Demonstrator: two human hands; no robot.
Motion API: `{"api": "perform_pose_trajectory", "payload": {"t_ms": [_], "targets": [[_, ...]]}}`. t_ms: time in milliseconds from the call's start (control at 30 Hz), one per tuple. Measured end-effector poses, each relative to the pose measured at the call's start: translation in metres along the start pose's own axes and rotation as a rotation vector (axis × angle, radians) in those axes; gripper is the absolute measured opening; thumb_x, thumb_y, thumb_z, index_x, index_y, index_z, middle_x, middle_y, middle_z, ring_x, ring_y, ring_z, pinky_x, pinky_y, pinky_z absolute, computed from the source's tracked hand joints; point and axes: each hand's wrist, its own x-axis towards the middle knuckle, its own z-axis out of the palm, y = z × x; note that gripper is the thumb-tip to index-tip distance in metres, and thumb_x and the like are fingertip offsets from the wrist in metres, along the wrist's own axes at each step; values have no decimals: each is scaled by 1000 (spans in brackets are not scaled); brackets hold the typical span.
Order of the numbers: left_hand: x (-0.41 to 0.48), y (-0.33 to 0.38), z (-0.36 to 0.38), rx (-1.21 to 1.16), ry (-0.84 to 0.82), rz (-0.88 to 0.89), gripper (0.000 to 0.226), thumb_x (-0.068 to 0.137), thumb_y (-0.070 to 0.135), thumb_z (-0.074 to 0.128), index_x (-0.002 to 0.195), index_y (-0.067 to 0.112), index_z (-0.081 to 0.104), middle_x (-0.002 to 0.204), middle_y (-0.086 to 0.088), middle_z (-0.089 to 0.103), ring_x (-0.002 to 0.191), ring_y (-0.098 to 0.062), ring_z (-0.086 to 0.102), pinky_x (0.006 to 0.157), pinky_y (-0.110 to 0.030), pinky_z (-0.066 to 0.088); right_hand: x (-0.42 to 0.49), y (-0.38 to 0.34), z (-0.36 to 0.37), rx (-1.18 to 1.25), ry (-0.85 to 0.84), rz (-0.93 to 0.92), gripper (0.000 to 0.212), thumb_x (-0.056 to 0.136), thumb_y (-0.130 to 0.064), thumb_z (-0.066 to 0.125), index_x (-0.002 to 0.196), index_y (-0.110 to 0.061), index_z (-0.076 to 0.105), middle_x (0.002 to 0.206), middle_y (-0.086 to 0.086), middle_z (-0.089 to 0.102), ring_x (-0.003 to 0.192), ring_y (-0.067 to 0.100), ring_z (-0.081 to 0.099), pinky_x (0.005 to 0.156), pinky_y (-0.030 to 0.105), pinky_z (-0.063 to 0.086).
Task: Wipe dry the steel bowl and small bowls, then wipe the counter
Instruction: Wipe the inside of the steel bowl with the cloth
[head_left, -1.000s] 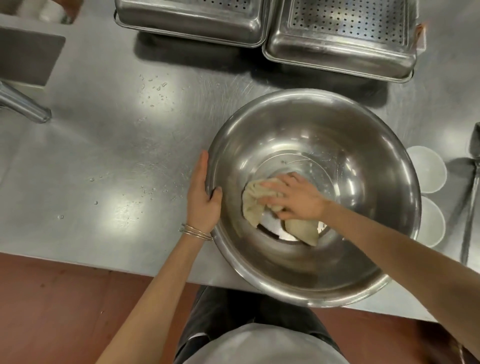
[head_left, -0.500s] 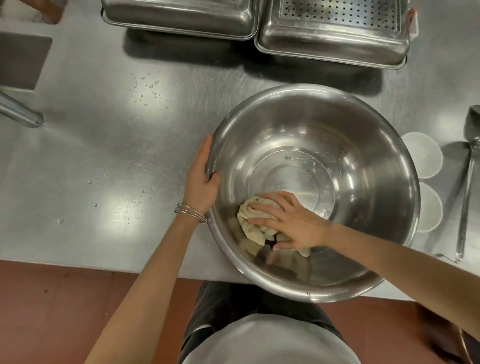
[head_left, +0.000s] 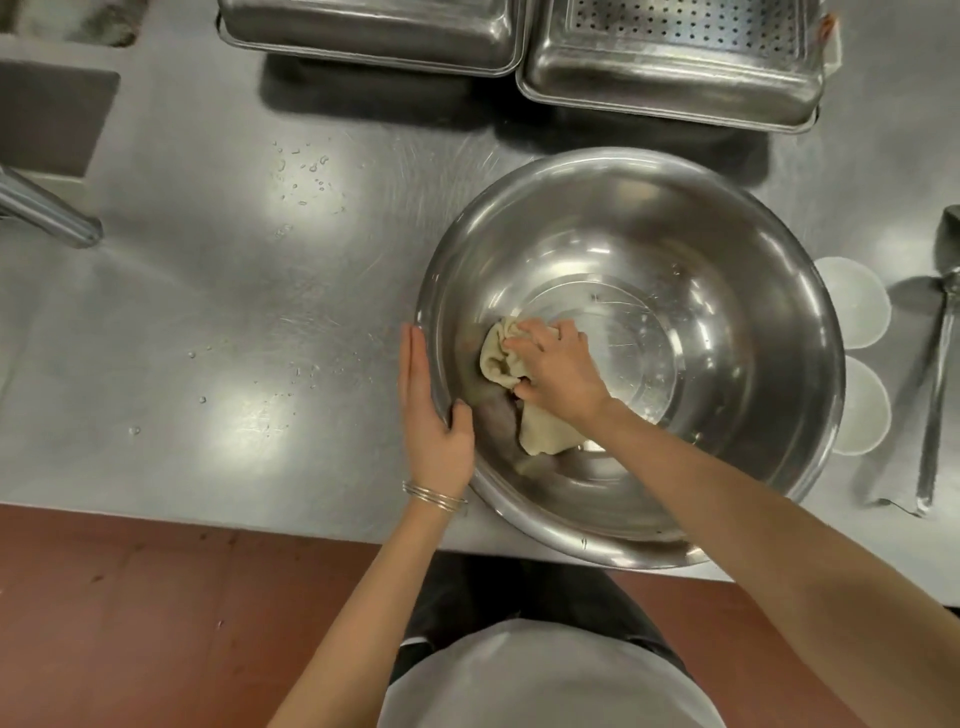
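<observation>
**Fingers (head_left: 524, 340) bunched round the cloth (head_left: 543, 434)**

So the right hand (head_left: 561, 376) scrunches it against the steel bowl (head_left: 727, 249) wall at 8 o'clock, and the left hand (head_left: 434, 421) pinches the rim at 9. Two small bowls (head_left: 857, 306) crowd the rim at 3, ladle (head_left: 937, 395) beyond, trays (head_left: 675, 67) at 12.
</observation>
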Motion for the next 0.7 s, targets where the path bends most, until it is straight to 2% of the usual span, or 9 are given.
{"api": "perform_pose_trajectory", "payload": {"t_ms": [100,167,200,233,367,500,567,633,700], "targets": [[9,0,-1,-34,-13,-5,77,74,-3,42,145,12,15,155,-6,12,140,-6,11,114,-15,9,-16,15,1,27,-75,-342,58,50,-22,82,104,-14,63,114,13,61,86,41,53,69,48,51],[13,0,-4,-33,-40,11,77,75,-2,41,146,13,14,156,-5,12,140,-5,11,114,-15,9,-31,38,0,-48,-120,-651,61,54,-31,76,111,-19,56,118,8,58,97,33,47,74,41,48],[15,-1,-5,-25,-65,23,77,76,-2,41,146,13,13,156,-5,11,140,-5,10,114,-15,8,-36,49,-3,-90,-131,-696,63,57,-35,72,115,-22,53,121,5,55,102,30,44,76,40,46],[18,-3,-6,-20,-94,36,77,76,-2,41,146,14,11,156,-5,9,141,-5,9,115,-16,8,-39,54,-4,-94,-102,-636,62,60,-38,68,119,-25,50,124,3,51,105,27,41,78,39,45],[27,-7,-10,-29,-146,54,78,77,-4,42,146,13,10,156,-4,8,142,-6,8,117,-25,8,-47,13,8,122,18,-20,47,71,-40,50,116,-25,53,121,9,56,102,32,43,79,50,49],[37,-4,-11,-63,-169,47,78,77,-5,42,146,16,13,156,-4,11,141,-6,12,116,-23,11,-35,-6,-6,307,-183,-81,51,75,-39,36,114,-21,61,122,6,56,101,34,52,90,45,41],[42,-5,-12,-74,-187,23,77,80,-7,45,146,20,13,156,0,11,140,-4,13,115,-24,12,-29,-7,-21,510,-161,18,52,73,-37,39,119,-21,59,124,4,53,110,27,49,97,39,35],[45,-4,-12,-113,-187,-16,77,84,-11,46,144,26,14,156,2,13,140,-5,15,117,-31,14,-34,-26,-37,744,-134,126,54,76,-29,47,129,-20,51,128,5,45,119,21,40,102,31,27],[44,-2,-11,-146,-162,-28,75,85,-11,46,142,28,16,155,1,16,141,-7,17,117,-37,15,-46,-56,-45,906,-230,154,59,81,-31,47,138,-21,39,132,4,36,124,17,32,105,26,22]]}}
